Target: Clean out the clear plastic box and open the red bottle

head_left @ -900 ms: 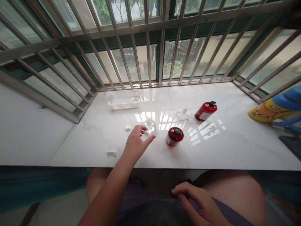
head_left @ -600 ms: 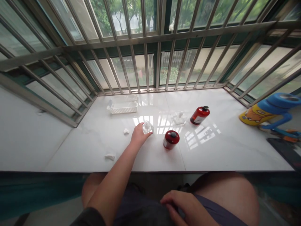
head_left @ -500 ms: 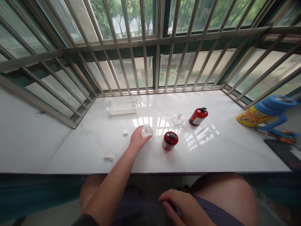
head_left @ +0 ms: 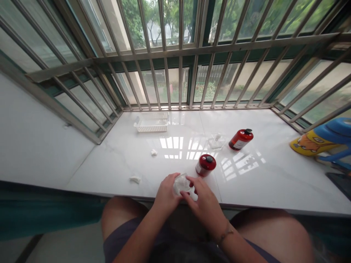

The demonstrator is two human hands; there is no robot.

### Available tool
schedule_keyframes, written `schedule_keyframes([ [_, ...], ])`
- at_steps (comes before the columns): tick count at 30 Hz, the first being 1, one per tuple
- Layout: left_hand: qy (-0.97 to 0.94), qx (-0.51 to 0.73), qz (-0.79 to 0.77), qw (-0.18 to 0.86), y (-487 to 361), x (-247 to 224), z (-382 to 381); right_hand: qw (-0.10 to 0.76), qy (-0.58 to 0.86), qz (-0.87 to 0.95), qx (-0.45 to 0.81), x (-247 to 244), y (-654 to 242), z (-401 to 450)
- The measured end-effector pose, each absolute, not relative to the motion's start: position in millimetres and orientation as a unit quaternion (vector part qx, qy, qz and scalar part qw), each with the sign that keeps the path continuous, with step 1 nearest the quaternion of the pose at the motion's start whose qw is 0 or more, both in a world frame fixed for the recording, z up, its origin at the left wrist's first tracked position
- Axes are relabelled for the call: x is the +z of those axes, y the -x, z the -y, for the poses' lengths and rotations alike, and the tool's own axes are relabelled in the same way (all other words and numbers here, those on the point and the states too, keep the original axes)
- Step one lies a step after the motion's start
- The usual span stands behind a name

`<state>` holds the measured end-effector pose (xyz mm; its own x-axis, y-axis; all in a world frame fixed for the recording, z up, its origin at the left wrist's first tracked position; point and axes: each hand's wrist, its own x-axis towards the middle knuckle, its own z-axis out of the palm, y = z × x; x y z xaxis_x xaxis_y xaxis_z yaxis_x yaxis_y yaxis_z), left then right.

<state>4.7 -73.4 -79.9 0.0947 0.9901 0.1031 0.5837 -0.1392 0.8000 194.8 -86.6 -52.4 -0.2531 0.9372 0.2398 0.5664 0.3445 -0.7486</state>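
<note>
A small clear glass container (head_left: 181, 183) is at the front edge of the white counter, between my two hands. My left hand (head_left: 168, 193) is wrapped round its left side. On the right, my right hand (head_left: 201, 193) has its thumb and fingers apart, curved around the container's right side; whether the fingertips touch the glass is hard to tell. Just behind my right hand stands a red bottle (head_left: 206, 165) with a black cap. Farther back, a second red bottle (head_left: 241, 139) stands beside a clear glass lid-like piece (head_left: 216, 141).
A white perforated basket (head_left: 151, 128) sits near the window bars. Crumpled white scraps lie at the left, one (head_left: 154, 153) behind the other (head_left: 135, 179). A blue and yellow tumbler (head_left: 309, 143) and a dark flat object (head_left: 340, 185) are at the right.
My left hand has brought the glass container toward the front edge. My right hand has risen from my lap to the container. The view has shifted slightly.
</note>
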Motion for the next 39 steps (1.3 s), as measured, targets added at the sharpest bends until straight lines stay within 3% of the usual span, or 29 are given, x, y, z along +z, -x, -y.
schedule_keyframes([
  [14, -0.695, 0.31, -0.571, 0.307, 5.0, -95.7, 52.3, 0.37, 0.545, 0.733, 0.17, -83.7, -168.1, 45.1],
  [31, -0.724, 0.283, -0.504, 0.378, 27.1, -77.2, 36.1, 0.316, 0.408, 0.817, 0.259, -71.3, -183.3, 31.2],
  [39, -0.725, 0.288, -0.54, 0.316, 21.5, -84.4, 43.0, 0.392, 0.454, 0.743, 0.297, -75.3, -184.9, 45.1],
])
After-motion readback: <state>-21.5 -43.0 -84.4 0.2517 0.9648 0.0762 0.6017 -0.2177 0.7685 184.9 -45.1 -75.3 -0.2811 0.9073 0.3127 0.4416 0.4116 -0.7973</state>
